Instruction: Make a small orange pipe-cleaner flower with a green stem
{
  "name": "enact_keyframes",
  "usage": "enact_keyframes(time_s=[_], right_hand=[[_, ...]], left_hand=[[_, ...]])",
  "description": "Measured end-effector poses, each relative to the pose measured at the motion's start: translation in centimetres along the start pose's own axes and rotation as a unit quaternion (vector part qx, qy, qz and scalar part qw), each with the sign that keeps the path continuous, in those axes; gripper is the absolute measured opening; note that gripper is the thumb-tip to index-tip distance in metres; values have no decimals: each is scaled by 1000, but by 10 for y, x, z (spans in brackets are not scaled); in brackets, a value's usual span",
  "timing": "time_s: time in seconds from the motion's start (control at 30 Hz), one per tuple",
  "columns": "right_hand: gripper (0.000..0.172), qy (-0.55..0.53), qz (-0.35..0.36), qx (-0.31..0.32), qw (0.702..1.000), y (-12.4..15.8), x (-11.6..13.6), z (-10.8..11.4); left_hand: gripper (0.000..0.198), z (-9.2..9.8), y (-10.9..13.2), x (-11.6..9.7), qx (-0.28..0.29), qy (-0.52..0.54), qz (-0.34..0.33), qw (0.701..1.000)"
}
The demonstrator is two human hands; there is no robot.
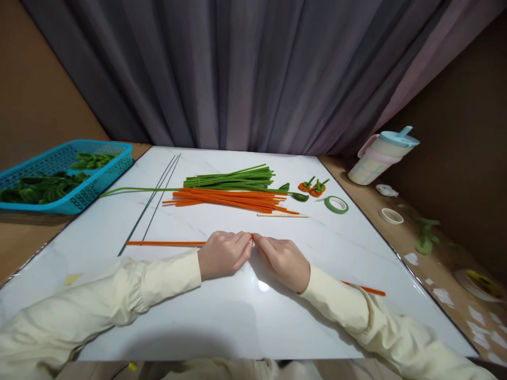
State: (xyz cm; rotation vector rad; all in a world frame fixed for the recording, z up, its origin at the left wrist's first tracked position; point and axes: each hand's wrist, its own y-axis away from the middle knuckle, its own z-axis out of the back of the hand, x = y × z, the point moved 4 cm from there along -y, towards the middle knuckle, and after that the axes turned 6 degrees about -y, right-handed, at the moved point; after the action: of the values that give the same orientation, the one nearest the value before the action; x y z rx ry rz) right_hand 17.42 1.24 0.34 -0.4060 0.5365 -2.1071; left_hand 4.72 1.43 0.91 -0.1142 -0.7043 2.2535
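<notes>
My left hand (226, 254) and my right hand (283, 260) meet fingertip to fingertip above the white table (190, 322). Both are closed in a pinch, with a bit of orange stem (166, 243) showing between them. The stem runs out to the left from my left hand. Another orange piece (372, 290) sticks out beyond my right sleeve. Behind my hands lie a bundle of orange stems (233, 199) and a bundle of green stems (229, 178). A thin pale stick (282, 215) lies in front of the orange bundle.
A blue basket (101, 179) with green leaf shapes stands at the left. Dark wires (144, 211) lie left of centre. Two small orange-and-green pieces (317, 189) and green tape (336, 205) are at the right, with a tumbler (376, 158) beyond.
</notes>
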Motion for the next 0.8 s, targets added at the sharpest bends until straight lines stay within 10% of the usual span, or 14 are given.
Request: enact_keyframes(time_s=[0.8], right_hand=[[25, -22, -66, 8, 998, 5, -6, -3]], left_hand=[[22, -6, 7, -1, -3, -40, -41, 998]])
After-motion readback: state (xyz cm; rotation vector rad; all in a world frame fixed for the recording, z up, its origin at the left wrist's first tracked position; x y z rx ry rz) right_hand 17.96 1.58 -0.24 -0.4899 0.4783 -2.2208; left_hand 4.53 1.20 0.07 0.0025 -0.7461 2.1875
